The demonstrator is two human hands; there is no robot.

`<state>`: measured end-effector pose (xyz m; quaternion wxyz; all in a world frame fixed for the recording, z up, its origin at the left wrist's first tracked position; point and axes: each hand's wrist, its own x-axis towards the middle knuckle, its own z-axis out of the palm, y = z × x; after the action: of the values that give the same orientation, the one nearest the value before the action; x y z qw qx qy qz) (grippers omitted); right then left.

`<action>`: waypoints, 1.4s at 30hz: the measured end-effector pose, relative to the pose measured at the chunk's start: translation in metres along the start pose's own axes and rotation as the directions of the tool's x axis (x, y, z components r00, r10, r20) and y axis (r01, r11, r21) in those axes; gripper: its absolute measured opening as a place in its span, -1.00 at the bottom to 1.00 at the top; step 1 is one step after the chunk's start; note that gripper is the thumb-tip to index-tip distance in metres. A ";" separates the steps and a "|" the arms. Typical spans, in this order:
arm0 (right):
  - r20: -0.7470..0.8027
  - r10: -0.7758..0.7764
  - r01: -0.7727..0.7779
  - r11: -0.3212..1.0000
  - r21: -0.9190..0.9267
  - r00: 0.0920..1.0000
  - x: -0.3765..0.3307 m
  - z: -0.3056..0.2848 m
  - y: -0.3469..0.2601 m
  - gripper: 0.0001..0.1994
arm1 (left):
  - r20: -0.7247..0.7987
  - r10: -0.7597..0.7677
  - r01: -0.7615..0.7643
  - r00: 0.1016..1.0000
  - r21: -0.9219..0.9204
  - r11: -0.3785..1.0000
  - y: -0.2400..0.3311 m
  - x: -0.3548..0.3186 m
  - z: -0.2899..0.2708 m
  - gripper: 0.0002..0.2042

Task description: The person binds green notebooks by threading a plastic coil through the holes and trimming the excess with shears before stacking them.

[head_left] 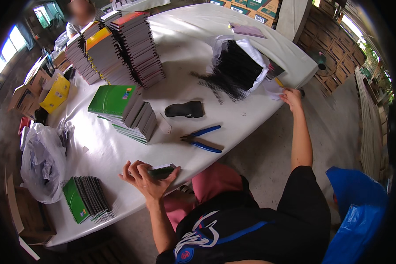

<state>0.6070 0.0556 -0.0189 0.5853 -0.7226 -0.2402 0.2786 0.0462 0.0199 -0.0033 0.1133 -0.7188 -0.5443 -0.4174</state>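
My left hand [146, 181] grips a small green-covered notebook [163, 171] at the table's near edge, thumb on one side and fingers over the other. My right hand [291, 98] is stretched out to the table's right edge. Its fingers are pinched together beside a white, crumpled sheet or plastic [273, 89]; what they hold is hard to make out. A white bag full of black spiral binding coils [240, 65] lies just left of that hand, with loose coils [220, 86] spilling out. Blue-handled cutting pliers [204, 140] rest spread on the table between my hands.
Behind the pliers lie a black pouch-like object [185, 109] and a stack of green notebooks [123, 112]. Tall notebook stacks [132, 48] stand farther back. Spiral-bound green notebooks [86, 199] and a clear plastic bag [44, 163] are at left. Another person [80, 15] is behind the stacks.
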 end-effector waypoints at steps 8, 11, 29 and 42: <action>-0.044 -0.769 0.307 0.306 -0.901 0.638 -0.006 0.012 -0.006 -0.70 | -0.039 -0.070 0.072 0.997 0.053 0.996 0.003 -0.009 0.010 -0.52; 0.009 -0.826 0.627 0.421 -0.655 0.564 -0.061 0.056 -0.045 -0.74 | -0.094 0.013 0.001 0.996 0.148 0.989 0.008 -0.008 0.005 -0.51; 0.574 -0.564 0.720 0.055 -0.691 0.593 -0.084 0.253 -0.096 -0.75 | -0.140 -0.051 0.068 0.989 0.118 0.991 0.002 -0.014 0.000 -0.48; 0.963 -0.210 0.276 0.948 0.159 0.166 -0.234 0.237 -0.088 -0.78 | -0.165 -0.098 0.113 0.981 0.088 0.990 0.003 -0.012 -0.003 -0.62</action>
<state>0.2726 0.0847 0.0579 0.3218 -0.3541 -0.6719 0.5654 0.0466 0.0086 -0.0092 0.1694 -0.6466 -0.5905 -0.4523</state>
